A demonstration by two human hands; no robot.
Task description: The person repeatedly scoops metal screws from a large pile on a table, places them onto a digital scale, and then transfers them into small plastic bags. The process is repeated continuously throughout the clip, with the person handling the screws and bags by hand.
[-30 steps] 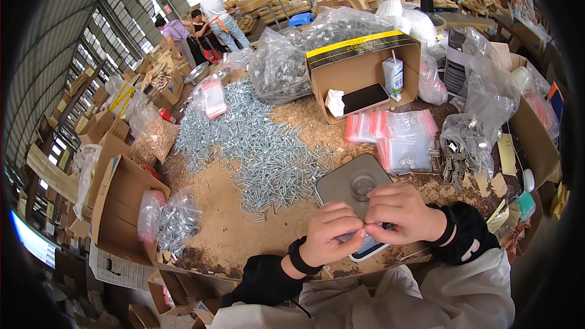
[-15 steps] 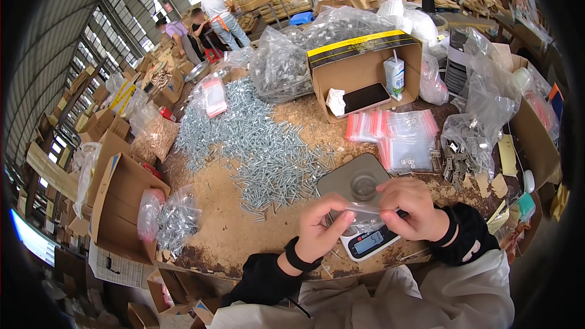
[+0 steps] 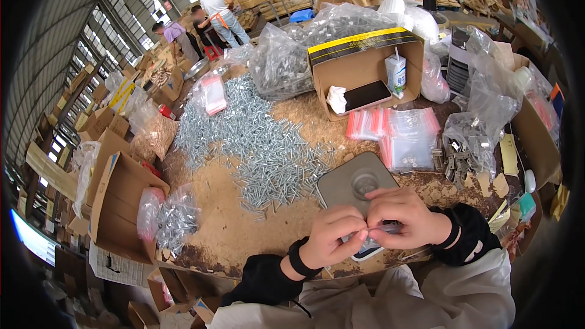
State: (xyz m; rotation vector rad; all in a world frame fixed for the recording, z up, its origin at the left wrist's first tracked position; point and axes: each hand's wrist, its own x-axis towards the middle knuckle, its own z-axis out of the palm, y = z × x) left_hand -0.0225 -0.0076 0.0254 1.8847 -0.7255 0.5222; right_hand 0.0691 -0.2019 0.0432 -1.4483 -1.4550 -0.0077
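Note:
My left hand (image 3: 332, 234) and my right hand (image 3: 405, 216) meet low in the view, both pinching a small clear zip bag (image 3: 382, 229) with a few screws inside. They hover over the near edge of a grey digital scale (image 3: 353, 184) with a round cup in its tray. A wide heap of silver screws (image 3: 256, 143) spreads on the wooden table (image 3: 225, 225) to the left of the scale.
A stack of empty zip bags (image 3: 399, 137) lies right of the scale. An open cardboard box (image 3: 365, 67) holds a phone and a small carton. Plastic bags of hardware stand behind and to the right. Cardboard boxes (image 3: 119, 198) sit left. Three people stand far back.
My hands have drawn closer together on the small bag and shifted slightly toward me, now covering the scale's display end.

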